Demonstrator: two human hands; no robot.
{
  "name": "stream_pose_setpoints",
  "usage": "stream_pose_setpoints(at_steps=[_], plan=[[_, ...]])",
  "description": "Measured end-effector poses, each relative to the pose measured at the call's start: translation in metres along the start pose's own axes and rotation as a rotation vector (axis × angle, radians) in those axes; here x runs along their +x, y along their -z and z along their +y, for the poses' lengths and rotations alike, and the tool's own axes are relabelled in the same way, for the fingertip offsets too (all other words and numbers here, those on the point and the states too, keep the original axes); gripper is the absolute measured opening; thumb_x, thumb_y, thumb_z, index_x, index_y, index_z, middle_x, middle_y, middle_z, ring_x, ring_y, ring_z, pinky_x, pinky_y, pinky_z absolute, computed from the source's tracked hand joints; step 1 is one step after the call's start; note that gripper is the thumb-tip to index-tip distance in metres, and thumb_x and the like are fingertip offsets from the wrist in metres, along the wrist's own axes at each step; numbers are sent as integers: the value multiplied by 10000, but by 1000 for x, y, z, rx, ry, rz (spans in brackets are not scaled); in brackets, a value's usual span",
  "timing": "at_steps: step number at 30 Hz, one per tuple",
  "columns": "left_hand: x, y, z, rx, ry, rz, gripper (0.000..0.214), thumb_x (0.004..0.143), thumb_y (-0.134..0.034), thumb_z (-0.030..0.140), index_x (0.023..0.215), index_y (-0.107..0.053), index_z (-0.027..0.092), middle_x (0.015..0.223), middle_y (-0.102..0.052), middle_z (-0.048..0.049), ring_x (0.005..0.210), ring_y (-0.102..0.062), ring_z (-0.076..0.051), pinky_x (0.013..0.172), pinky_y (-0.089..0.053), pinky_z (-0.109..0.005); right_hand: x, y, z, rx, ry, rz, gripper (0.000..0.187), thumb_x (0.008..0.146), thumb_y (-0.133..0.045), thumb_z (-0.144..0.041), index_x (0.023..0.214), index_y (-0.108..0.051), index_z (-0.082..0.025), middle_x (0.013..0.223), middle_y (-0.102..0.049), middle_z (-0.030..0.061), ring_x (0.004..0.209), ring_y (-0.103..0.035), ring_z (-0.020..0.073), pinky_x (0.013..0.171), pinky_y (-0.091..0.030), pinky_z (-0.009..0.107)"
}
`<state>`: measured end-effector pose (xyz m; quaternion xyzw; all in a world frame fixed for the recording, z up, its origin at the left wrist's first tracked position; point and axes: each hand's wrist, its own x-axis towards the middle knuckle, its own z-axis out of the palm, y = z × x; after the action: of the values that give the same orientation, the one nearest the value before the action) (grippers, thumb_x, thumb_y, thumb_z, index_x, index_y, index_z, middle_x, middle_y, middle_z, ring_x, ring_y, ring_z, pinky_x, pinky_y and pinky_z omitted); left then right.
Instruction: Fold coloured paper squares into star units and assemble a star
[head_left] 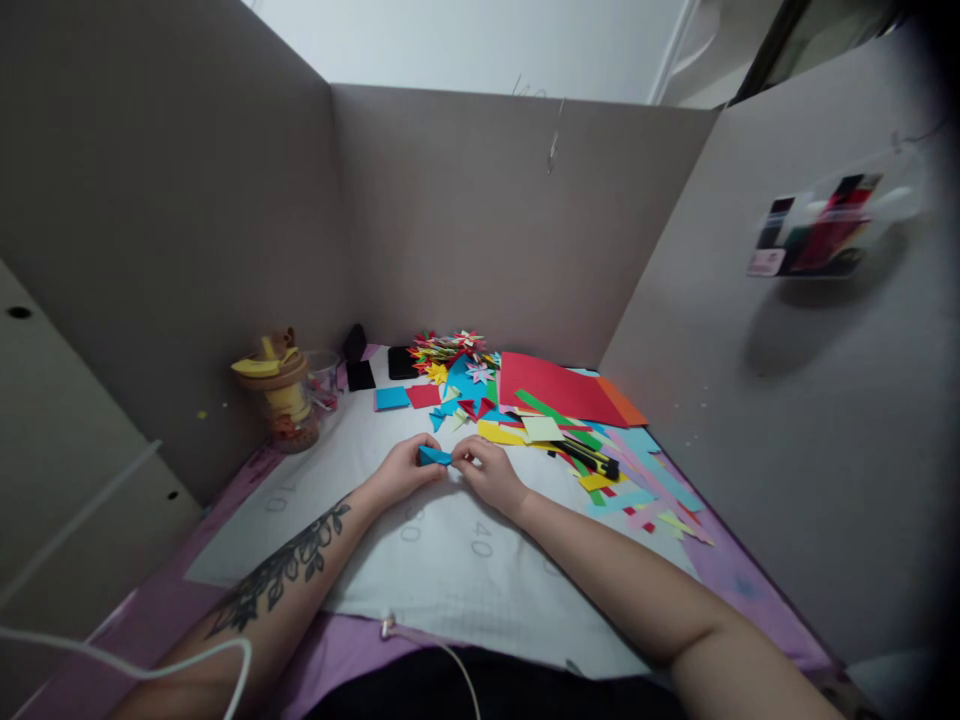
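Observation:
Between my two hands is a folded piece of blue paper (433,456). My left hand (401,468) is closed, its thumb and fingers gripping the paper's left part. The fingertips of my right hand (484,468) pinch the paper's right tip. Just beyond my hands lie small folded paper pieces, among them red ones (475,408) and a blue one (436,420). Square stacks of blue paper (391,398) and red paper (424,396) sit a little farther back.
Folded paper stars (450,350) are heaped at the back. Right of my hands lie a red sheet (555,388), a black-and-yellow cutter (592,458) and many paper strips. A yellow-lidded cup (285,400) stands at the left. Grey panels (510,220) enclose the table; a white cable (150,665) crosses the lower left.

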<state>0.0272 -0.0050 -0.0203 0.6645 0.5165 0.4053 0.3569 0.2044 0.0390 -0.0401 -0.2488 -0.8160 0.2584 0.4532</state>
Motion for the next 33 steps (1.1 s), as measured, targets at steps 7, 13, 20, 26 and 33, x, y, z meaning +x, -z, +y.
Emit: stream_pose_setpoints(at_steps=[7, 13, 20, 26, 33], plan=[[0, 0, -5, 139, -97, 6, 116, 670, -584, 212, 771, -553, 161, 690, -546, 31, 642, -474, -114, 578, -351, -207, 2, -2, -2, 137, -259, 16, 41, 693, -574, -165, 654, -568, -177, 647, -591, -9, 618, -539, 128, 597, -425, 245], [0, 0, -5, 174, -103, 9, 133, 681, -581, 235, 794, -576, 164, 692, -567, 25, 641, -487, -122, 582, -359, -214, 3, -4, 4, 300, -321, 30, 138, 667, -602, -180, 669, -464, -188, 611, -482, -51, 564, -462, 101, 538, -376, 222], [2, -1, -4, 52, -64, 24, 183, 713, -569, 324, 720, -609, 146, 675, -586, 2, 627, -497, -127, 577, -383, -220, 4, -7, 8, 376, -364, 24, 183, 661, -634, -225, 691, -456, -192, 619, -478, -45, 558, -452, 105, 521, -369, 226], [3, -1, -6, 9, 4, 99, 250, 721, -572, 378, 677, -604, 134, 561, -529, 24, 536, -460, -111, 503, -352, -214, 4, -9, 8, 444, -378, 46, 186, 655, -625, -220, 753, -468, -194, 668, -520, -31, 600, -496, 116, 558, -398, 238], [3, -1, -4, -11, 49, 125, 271, 709, -582, 399, 615, -533, 150, 517, -479, 47, 493, -428, -96, 470, -312, -206, 4, -9, 11, 479, -372, 64, 227, 648, -607, -179, 789, -430, -202, 671, -542, -39, 602, -516, 119, 589, -400, 248]])
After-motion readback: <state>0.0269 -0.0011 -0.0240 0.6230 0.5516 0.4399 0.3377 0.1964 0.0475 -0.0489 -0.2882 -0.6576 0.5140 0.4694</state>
